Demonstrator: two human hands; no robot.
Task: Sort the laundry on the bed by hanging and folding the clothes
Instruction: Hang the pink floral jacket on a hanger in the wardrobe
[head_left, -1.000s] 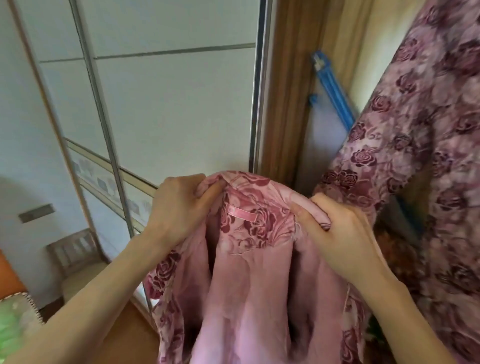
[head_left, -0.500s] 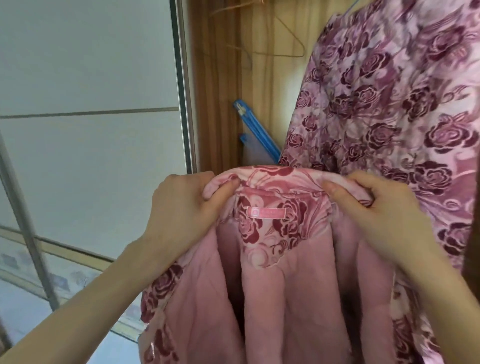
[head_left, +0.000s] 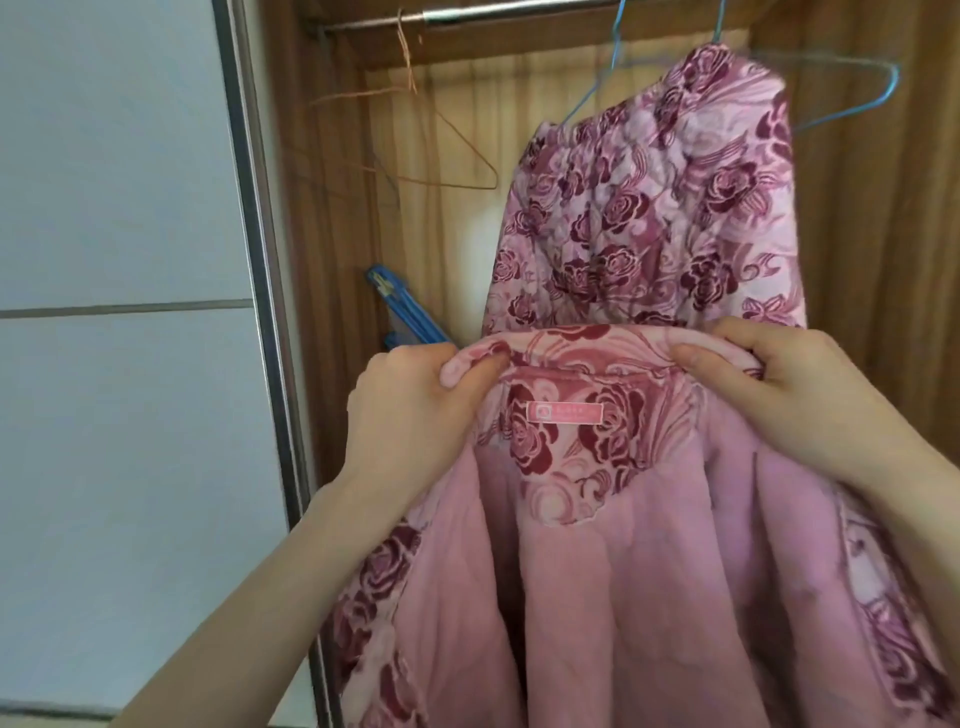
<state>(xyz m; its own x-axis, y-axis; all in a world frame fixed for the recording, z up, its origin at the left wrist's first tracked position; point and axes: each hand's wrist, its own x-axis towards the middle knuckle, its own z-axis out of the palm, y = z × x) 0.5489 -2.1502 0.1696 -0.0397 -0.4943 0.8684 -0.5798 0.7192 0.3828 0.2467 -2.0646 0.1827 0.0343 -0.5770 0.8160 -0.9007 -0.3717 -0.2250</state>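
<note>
The rose-print jacket (head_left: 613, 545) hangs open in front of the wardrobe rail (head_left: 467, 15), below a matching garment (head_left: 649, 218) on a blue hanger (head_left: 852, 98). It looks thick, soft and limp, likely fairly heavy, so the collar is the sensible hold. The left hand (head_left: 410, 415) and right hand (head_left: 779, 395) each pinch a collar end.

One marking found: a small pink rectangular woven label (head_left: 564, 413) sewn inside the collar of the pink rose-print quilted jacket (head_left: 597, 571), just below the collar fold. It carries a round emblem at its left end and a line of pale characters, too small to read.
</note>
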